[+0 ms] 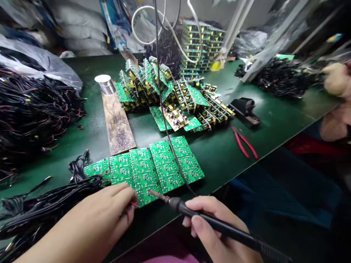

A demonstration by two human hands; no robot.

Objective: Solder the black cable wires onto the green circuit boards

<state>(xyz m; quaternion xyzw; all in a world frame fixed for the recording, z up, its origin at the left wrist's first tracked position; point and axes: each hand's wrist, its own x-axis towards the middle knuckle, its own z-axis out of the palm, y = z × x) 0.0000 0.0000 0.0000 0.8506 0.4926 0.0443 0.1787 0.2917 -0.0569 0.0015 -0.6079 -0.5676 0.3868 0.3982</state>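
Observation:
My right hand (pixel 212 228) grips a black soldering iron (pixel 216 224), its tip touching the near edge of a green circuit board (pixel 144 180). My left hand (pixel 109 210) pinches thin red wires (pixel 131 209) at that same board edge, fingers closed. Several green boards lie solder-side up in a row (pixel 167 166) on the green table (pixel 230 153). The iron's black cord (pixel 167 120) runs up over the boards.
A heap of assembled boards (pixel 170 91) and stacked boards (pixel 201 44) sit behind. Black wire bundles (pixel 33 117) lie left; more wire (pixel 41 213) lies by my left arm. A solder spool (pixel 105 84), wooden plank (pixel 117 124), red-handled pliers (pixel 245 144), iron stand (pixel 244 109). Another person's hands (pixel 337 98) at right.

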